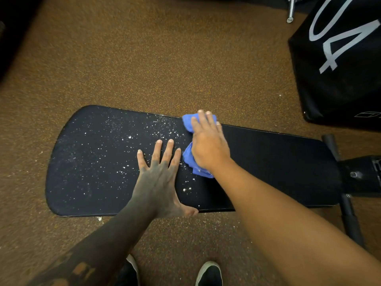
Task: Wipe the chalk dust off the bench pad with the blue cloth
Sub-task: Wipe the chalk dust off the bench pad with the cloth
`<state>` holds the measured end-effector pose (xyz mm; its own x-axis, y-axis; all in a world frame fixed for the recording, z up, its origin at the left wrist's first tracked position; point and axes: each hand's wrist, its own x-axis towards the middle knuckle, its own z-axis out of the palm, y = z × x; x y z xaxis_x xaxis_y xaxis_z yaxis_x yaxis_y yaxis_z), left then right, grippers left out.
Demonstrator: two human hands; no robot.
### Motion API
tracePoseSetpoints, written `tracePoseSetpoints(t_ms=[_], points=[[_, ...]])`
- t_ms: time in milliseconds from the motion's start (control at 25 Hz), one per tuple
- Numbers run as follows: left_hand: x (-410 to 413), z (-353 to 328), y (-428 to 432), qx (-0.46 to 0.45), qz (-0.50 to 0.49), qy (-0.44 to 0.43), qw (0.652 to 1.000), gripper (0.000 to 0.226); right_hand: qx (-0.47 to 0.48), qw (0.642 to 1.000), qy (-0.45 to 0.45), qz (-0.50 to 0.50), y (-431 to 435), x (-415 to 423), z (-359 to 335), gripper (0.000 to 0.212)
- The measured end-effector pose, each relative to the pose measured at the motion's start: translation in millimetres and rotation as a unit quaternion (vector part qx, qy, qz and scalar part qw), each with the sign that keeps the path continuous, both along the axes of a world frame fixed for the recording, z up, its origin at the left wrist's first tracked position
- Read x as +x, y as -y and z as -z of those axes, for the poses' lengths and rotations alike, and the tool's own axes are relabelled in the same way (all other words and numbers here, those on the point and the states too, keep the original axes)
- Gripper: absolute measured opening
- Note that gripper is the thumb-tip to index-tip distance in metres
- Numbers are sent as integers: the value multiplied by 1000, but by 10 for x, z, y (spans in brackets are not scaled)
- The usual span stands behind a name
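A long black bench pad point(278, 162) lies across the view. White chalk dust point(123, 145) speckles its left half, while the right half looks dark and free of specks. My right hand point(208, 145) presses flat on the crumpled blue cloth point(190, 159) near the pad's middle; cloth shows beyond my fingertips and beside my wrist. My left hand point(158, 176) rests flat on the pad with fingers spread, just left of the cloth, holding nothing. Its thumb hangs over the pad's near edge.
The bench stands on speckled brown rubber floor point(165, 58). A large black box with white printed figures point(340, 58) stands at the far right. The bench's black frame and bars point(350, 213) extend right of the pad. My two shoes point(209, 273) are at the bottom.
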<state>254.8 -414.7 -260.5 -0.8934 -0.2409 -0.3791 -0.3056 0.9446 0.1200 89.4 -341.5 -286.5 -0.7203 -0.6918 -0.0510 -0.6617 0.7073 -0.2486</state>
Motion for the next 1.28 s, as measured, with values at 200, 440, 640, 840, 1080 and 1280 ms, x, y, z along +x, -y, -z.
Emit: tracePoseSetpoints(t_ms=[200,440,640,840,1080,1280], points=[[1,15,2,-1,3,4,1000,157,-17,994,15,-103,130,88,-28,52],[-3,22,2,-7,6,10,1000,158,-38,997,15,-63,45,-112,-4,48],[0,14,1,-4,4,11,1000,158,-54,996,35,-62,-35,-248,-1,45],[2,17,2,-2,3,8,1000,157,-94,986,65,-120,-125,44,-97,47],[75,-9,18,-5,-11,2,1000,157,-12,998,4,-61,-58,260,-81,56],[139,-8,72,-1,-15,6,1000,160,-26,962,-6,-270,-280,37,11,49]])
